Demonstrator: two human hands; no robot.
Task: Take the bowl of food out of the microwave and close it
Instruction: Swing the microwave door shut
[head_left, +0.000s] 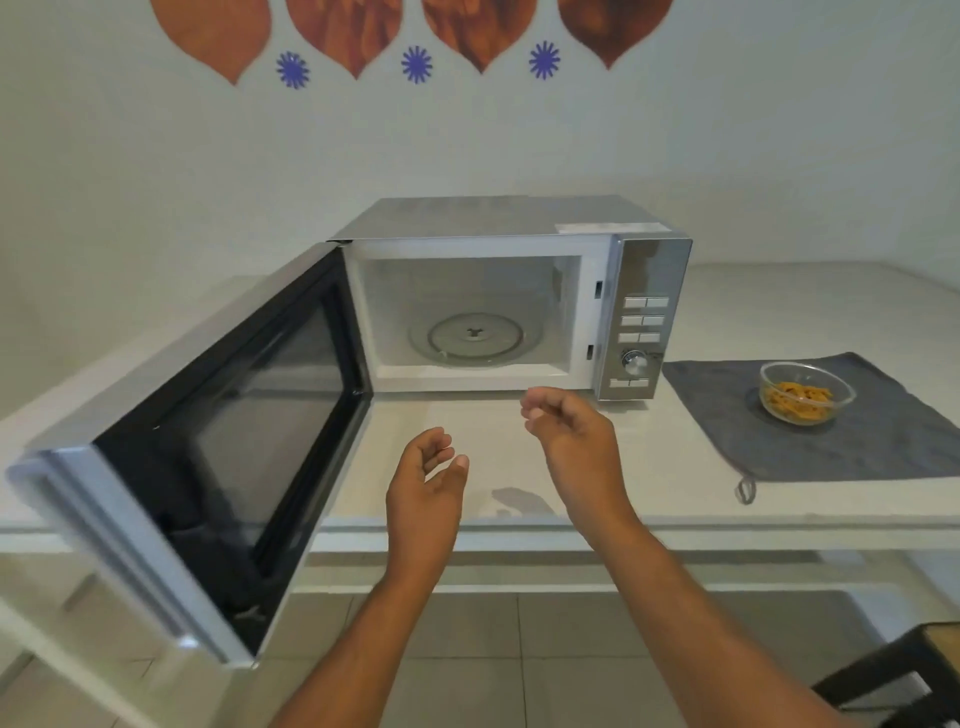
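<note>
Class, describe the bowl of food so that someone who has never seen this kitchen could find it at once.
Start at the microwave on the white counter, its door swung wide open. To the right of its control panel lies a dark grey cloth. On it sits the bowl: clear glass, round, holding orange-yellow food, and the only dish on the counter.

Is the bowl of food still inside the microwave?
No. The bowl sits on the grey cloth right of the microwave, whose turntable is bare.
</note>
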